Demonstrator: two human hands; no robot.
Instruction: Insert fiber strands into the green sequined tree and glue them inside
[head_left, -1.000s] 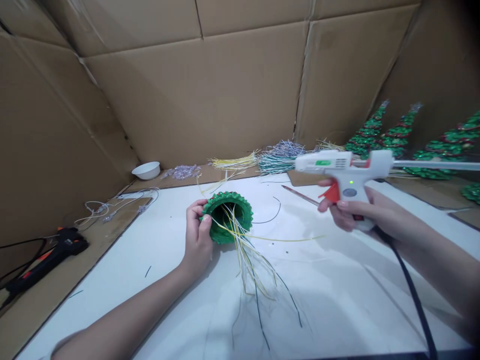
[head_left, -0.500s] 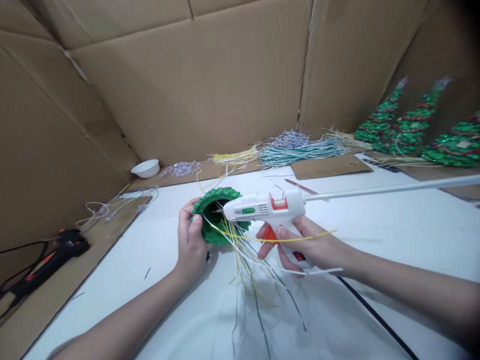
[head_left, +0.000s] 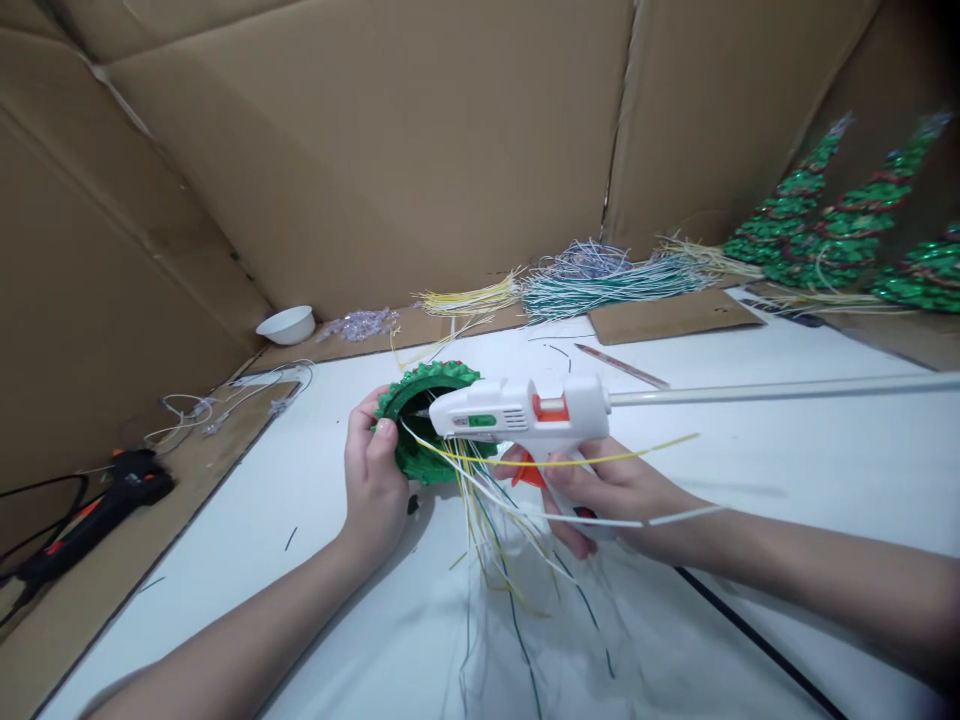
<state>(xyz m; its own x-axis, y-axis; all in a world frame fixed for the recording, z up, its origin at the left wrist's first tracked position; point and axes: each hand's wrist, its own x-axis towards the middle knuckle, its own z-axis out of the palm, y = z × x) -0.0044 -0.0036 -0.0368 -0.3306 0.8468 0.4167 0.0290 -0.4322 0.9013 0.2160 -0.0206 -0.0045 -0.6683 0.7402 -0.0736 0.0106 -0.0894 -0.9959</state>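
Note:
My left hand grips the left rim of a hollow green tree piece, which lies on its side with its dark opening facing me. Yellow, white and dark green wires trail out of that opening toward me. A white glue gun with a long glue stick is held in my right hand, fingers around its handle and orange trigger. The nozzle reaches into the opening, and its tip is hard to make out against the dark inside.
Along the back lie a white bowl, clear purplish beads, yellow wires, green and white wires and a pencil. Finished-looking green trees stand at right. A black glue gun rests on cardboard at left.
The glue gun's nozzle is deeper in the opening, and my right hand has moved slightly left with it. The whole view has shifted a little.

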